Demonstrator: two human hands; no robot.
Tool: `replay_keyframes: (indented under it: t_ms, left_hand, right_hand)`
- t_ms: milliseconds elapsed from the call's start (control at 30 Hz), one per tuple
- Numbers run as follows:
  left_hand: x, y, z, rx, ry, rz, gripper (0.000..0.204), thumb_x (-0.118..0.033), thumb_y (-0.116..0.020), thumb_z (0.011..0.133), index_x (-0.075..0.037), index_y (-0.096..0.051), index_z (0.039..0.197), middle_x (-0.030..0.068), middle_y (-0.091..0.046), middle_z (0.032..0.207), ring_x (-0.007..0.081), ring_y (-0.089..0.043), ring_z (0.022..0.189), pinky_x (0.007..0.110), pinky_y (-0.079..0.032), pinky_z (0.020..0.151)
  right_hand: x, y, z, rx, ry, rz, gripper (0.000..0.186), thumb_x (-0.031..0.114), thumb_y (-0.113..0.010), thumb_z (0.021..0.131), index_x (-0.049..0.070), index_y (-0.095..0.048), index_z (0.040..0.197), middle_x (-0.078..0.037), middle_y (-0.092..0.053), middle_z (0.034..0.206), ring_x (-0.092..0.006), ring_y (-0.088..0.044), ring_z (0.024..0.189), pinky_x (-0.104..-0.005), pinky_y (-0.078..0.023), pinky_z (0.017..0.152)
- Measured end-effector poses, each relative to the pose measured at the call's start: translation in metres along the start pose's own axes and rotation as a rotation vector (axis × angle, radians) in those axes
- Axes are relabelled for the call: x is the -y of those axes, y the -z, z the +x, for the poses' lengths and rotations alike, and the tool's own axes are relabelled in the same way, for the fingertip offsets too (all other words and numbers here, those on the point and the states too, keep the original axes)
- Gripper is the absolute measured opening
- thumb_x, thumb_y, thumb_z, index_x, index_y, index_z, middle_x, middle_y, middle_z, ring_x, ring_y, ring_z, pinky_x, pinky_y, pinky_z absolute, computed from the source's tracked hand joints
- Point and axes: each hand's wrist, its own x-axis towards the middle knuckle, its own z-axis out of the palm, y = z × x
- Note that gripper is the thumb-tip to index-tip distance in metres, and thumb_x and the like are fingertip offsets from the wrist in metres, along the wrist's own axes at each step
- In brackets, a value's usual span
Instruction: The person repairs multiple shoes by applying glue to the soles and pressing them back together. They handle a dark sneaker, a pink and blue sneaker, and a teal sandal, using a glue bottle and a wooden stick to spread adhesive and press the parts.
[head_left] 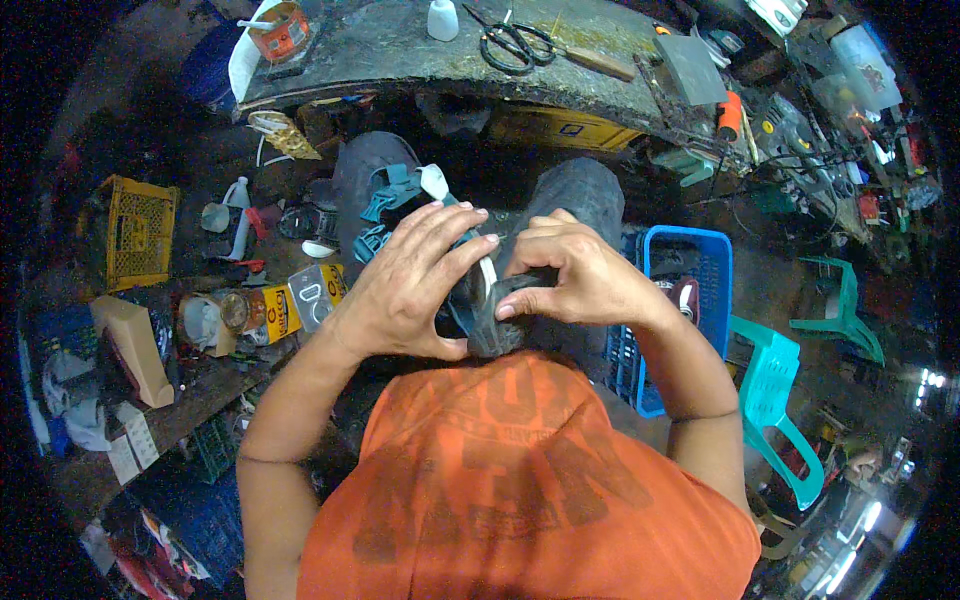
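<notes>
A sandal with teal straps (388, 195) lies across my lap between my thighs. Its dark sole (492, 338) points toward my orange shirt, and a pale strip shows along the sole near my fingers. My left hand (400, 285) is curved round the sandal's left side, fingers over the top and thumb near the heel end. On the other side, my right hand (585, 265) pinches the edge of the dark sole between thumb and bent fingers. The sandal's middle is mostly hidden by both hands.
Ahead stands a worn workbench (400, 68) with black-handled scissors (508, 50), a white bottle (442, 20) and an orange tub (280, 32). A blue crate (690, 238) and teal stool (768, 375) are at right. A yellow crate (140, 230) stands left.
</notes>
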Motion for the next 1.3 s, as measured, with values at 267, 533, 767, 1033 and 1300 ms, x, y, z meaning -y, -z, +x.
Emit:
replay_keyframes:
  t_ms: [267,533,767,1033,1300]
  left_hand:
    - [0.011,0.022,-0.009,-0.144,0.093,-0.055,0.112,-0.034,-0.096,0.052,-0.001,-0.046,0.146,0.0225,-0.046,0.152,0.0422,-0.043,0.143,0.052,-0.034,0.120]
    - [0.020,0.037,-0.025,-0.639,0.230,-0.842,0.125,-0.059,-0.085,0.061,0.007,-0.034,0.156,0.0257,-0.042,0.156,0.0359,-0.044,0.144,0.048,-0.035,0.118]
    - [0.065,-0.007,-0.008,-0.845,0.189,-1.875,0.096,-0.074,-0.042,0.089,-0.006,-0.037,0.156,0.0259,-0.044,0.155,0.0437,-0.046,0.139,0.069,-0.033,0.113]
    - [0.095,-0.031,-0.053,-0.836,0.094,-2.159,0.081,-0.067,-0.038,0.097,-0.007,-0.041,0.152,0.0227,-0.049,0.151,0.0425,-0.047,0.139,0.065,-0.036,0.115]
    - [0.097,-0.030,-0.058,-0.854,0.193,-1.995,0.089,-0.076,-0.035,0.095,-0.010,-0.040,0.153,0.0224,-0.048,0.151,0.0423,-0.051,0.136,0.063,-0.038,0.114]
  right_hand:
    - [0.036,0.025,-0.027,-0.018,0.023,-0.090,0.035,0.036,-0.087,0.076,0.007,-0.069,0.079,-0.007,-0.061,0.075,-0.0251,-0.061,0.074,-0.0381,-0.043,0.070]
    - [0.046,0.050,-0.041,-0.776,-0.213,0.169,0.019,0.011,-0.084,0.080,0.001,-0.070,0.085,-0.004,-0.062,0.080,-0.0142,-0.058,0.075,-0.0276,-0.046,0.072]
    - [0.062,-0.034,0.047,-0.632,0.123,-0.168,0.028,0.022,-0.083,0.083,0.007,-0.074,0.105,-0.011,-0.071,0.091,-0.0307,-0.068,0.082,-0.0421,-0.056,0.073]
    - [0.023,-0.058,0.053,-0.195,0.072,-0.370,0.108,0.055,-0.090,0.064,0.012,-0.045,0.152,-0.020,-0.050,0.148,-0.0439,-0.039,0.143,-0.0575,-0.035,0.115]
    - [-0.005,-0.067,0.049,-0.131,-0.174,-0.135,0.104,0.039,-0.095,0.061,0.009,-0.047,0.148,-0.019,-0.058,0.132,-0.0390,-0.056,0.119,-0.0488,-0.044,0.105]
